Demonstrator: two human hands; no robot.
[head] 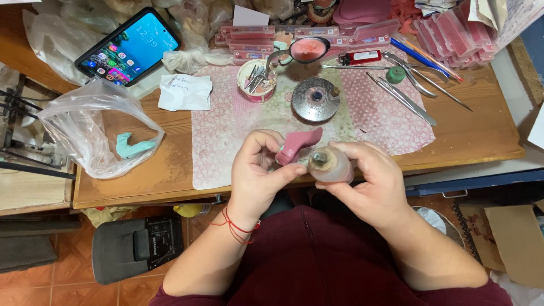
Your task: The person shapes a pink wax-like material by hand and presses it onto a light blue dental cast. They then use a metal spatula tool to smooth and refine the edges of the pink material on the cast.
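- The left hand (258, 170) pinches a pink wax-like piece (297, 144) between thumb and fingers, holding it just above the near edge of the desk (476, 133).
- The right hand (371, 181) wraps around a small pale bottle (330, 165), its metal-capped top turned toward the camera; bottle and pink piece touch or nearly touch (the exact contact is hard to tell).
- A red string bracelet (235, 228) circles the left wrist.
- Both hands hover over the front of a pink patterned mat (226, 136) spread across the desk.
- On the mat, just beyond the hands, sits a round metal burner lid (315, 99), and to its left a small round tin (256, 80) filled with thin metal bits.
- A spoon-like ladle (306, 50) holding pink material rests behind the tin.
- To the right lie several long metal instruments (405, 96), a green cap (395, 74) and a red lighter (360, 57), all well apart from the hands.
- Stacks of pink boxes (453, 31) line the back edge.
- At the left, a clear plastic bag (96, 133) holds a pale teal piece (133, 146); a crumpled paper note (185, 92) lies beside it, and a phone (128, 47) with a lit screen leans further back.
- Nothing lies between the hands and the mat; the person's dark red clothing (334, 260) fills the foreground below.
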